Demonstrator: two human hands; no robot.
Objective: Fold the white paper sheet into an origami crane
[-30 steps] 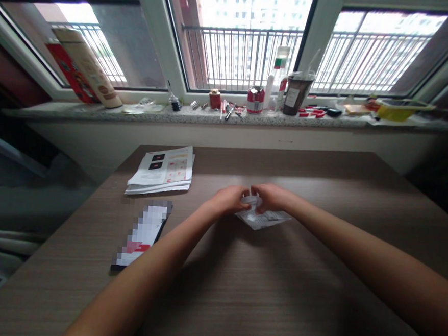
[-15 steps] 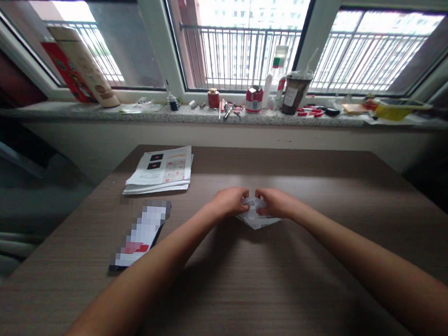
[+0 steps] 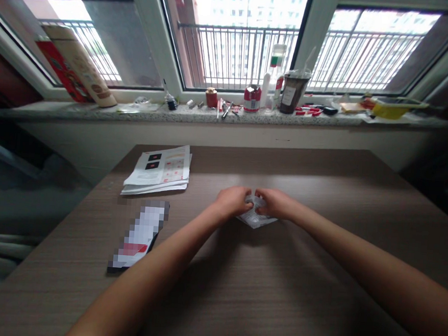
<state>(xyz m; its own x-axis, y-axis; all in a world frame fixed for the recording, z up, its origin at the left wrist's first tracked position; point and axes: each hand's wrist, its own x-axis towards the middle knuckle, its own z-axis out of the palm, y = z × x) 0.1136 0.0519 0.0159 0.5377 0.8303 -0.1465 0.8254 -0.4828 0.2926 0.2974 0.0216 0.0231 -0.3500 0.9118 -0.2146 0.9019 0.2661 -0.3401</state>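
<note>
A small folded piece of printed paper (image 3: pixel 254 221) is between my two hands near the middle of the wooden table (image 3: pixel 276 294). One pointed corner of it faces me. My left hand (image 3: pixel 234 200) grips its left side, fingers curled behind and thumb in front. On the right side my right hand (image 3: pixel 274 203) pinches it in the same way. The fingertips of the two hands are close together, a narrow gap apart. Both hands partly cover the paper, so its far folds are hidden.
A stack of printed sheets (image 3: pixel 160 171) lies at the table's back left. Nearer, a phone-like flat object (image 3: pixel 138 236), blurred out, lies beside my left forearm. On the windowsill (image 3: pixel 135 114) stand a red can (image 3: pixel 252 98), a dark cup (image 3: pixel 292 93), a bottle and red-handled tools.
My left hand has shifted slightly to the right, closer to the right hand, with the paper still between them. The whole view has moved a little.
</note>
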